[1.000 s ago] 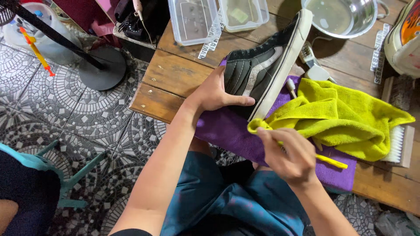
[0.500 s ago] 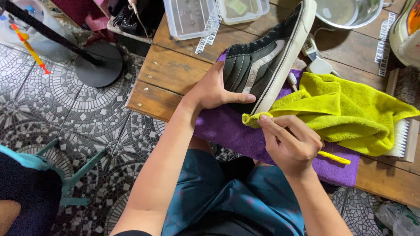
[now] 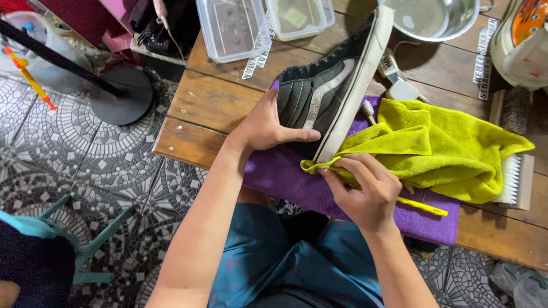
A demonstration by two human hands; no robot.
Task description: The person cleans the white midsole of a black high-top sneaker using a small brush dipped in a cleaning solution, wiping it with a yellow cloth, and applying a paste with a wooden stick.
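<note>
Head view: left hand steadies black shoe.

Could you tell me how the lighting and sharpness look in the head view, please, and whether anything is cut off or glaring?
Head view: soft, even light, weak shadows; the left hand on the black shoe and the right hand pinching the yellow-green cloth are sharp; the metal bowl shows mild glare and is cropped at the top edge.
</note>
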